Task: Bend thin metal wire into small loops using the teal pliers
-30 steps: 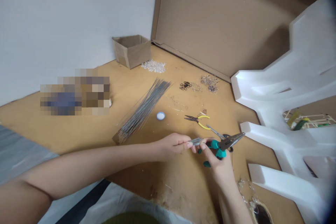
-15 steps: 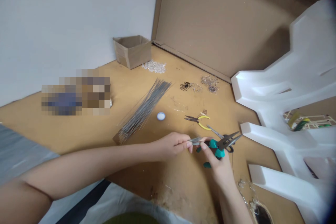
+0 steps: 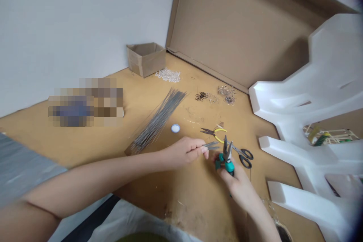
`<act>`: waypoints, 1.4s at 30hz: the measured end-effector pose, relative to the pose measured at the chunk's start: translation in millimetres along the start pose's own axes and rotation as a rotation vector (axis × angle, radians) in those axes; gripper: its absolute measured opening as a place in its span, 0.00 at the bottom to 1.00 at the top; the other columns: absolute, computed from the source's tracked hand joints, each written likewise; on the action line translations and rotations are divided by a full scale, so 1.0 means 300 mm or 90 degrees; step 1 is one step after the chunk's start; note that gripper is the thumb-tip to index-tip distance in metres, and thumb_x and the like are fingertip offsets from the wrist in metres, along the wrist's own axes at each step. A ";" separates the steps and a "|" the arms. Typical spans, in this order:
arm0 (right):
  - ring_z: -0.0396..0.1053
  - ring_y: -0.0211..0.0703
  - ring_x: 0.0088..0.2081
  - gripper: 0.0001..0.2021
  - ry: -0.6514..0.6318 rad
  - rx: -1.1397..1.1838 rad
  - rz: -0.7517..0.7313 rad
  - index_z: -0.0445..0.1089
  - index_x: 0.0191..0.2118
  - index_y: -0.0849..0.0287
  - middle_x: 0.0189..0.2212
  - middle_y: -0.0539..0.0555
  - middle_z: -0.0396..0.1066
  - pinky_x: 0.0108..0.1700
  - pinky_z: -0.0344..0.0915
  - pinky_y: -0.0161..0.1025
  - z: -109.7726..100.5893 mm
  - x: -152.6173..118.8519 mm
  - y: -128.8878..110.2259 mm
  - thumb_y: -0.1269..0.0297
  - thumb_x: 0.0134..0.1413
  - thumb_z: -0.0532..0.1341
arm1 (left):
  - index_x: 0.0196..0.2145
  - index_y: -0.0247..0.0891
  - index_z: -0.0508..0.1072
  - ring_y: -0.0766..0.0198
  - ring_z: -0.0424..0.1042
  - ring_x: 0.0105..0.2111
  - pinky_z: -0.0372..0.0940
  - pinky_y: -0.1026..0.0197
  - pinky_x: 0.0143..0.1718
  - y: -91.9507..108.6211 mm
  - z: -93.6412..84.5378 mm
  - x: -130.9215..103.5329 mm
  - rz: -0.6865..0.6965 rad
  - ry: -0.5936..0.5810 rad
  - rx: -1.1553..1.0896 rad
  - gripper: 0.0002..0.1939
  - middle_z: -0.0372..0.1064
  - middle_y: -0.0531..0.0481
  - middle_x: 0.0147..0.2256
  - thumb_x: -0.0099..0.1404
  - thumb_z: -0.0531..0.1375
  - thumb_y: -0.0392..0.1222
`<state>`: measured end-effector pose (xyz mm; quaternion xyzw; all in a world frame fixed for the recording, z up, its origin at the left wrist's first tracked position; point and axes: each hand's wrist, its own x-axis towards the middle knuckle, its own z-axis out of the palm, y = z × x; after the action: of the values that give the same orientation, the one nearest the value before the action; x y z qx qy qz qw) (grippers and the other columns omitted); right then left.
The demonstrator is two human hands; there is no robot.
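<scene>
My left hand (image 3: 185, 151) pinches a small bundle of short grey wires (image 3: 212, 145) between thumb and fingertips, just above the cardboard work surface (image 3: 181, 185). My right hand (image 3: 234, 176) is closed round the teal-handled pliers (image 3: 227, 157); a second ago their nose pointed off right, now it stands upright with the tips slightly parted, just beside the wire ends, so I judge gripping comes next. Black-handled scissors (image 3: 244, 156) and yellow-handled pliers (image 3: 214, 133) lie close behind. I can read no writing anywhere

Wall: plain pale grey wall (image 3: 70, 19), evenly lit.
Surface: brown cardboard sheet (image 3: 93, 140) laid flat.
Backdrop: upright cardboard panel (image 3: 235, 26).
Right: white moulded foam block (image 3: 320, 98), possibly packaging.
Corner: small open carton (image 3: 146, 58).
</scene>
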<state>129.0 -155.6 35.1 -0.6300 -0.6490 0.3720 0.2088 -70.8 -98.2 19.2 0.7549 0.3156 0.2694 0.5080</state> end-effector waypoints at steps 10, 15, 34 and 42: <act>0.62 0.44 0.34 0.07 -0.041 -0.022 0.012 0.64 0.33 0.59 0.28 0.49 0.65 0.38 0.57 0.37 0.033 0.022 -0.040 0.70 0.45 0.52 | 0.32 0.34 0.70 0.68 0.62 0.27 0.57 0.67 0.32 -0.001 -0.004 -0.011 0.019 0.018 0.034 0.15 0.66 0.52 0.25 0.64 0.46 0.41; 0.61 0.42 0.32 0.06 -0.047 -0.007 0.011 0.65 0.31 0.60 0.29 0.50 0.66 0.35 0.56 0.35 0.042 0.030 -0.045 0.69 0.46 0.52 | 0.31 0.34 0.70 0.67 0.65 0.29 0.58 0.66 0.35 -0.005 -0.003 -0.011 0.013 0.012 0.046 0.15 0.69 0.52 0.28 0.64 0.45 0.40; 0.61 0.42 0.30 0.09 -0.076 -0.042 0.003 0.66 0.32 0.61 0.28 0.51 0.66 0.35 0.57 0.37 0.052 0.048 -0.049 0.70 0.45 0.51 | 0.30 0.32 0.72 0.67 0.68 0.31 0.58 0.67 0.34 0.012 -0.023 0.003 -0.053 -0.050 -0.010 0.15 0.72 0.50 0.31 0.62 0.47 0.36; 0.60 0.42 0.31 0.07 -0.095 -0.034 -0.009 0.64 0.28 0.61 0.27 0.50 0.64 0.35 0.56 0.36 0.031 0.048 -0.053 0.71 0.43 0.51 | 0.30 0.33 0.73 0.67 0.66 0.29 0.56 0.67 0.32 0.016 -0.041 -0.006 -0.029 -0.062 0.028 0.15 0.71 0.51 0.29 0.61 0.47 0.38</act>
<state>110.0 -142.5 38.1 -0.6011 -0.6768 0.3992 0.1455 -79.9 -93.7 27.8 0.7710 0.3132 0.2137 0.5116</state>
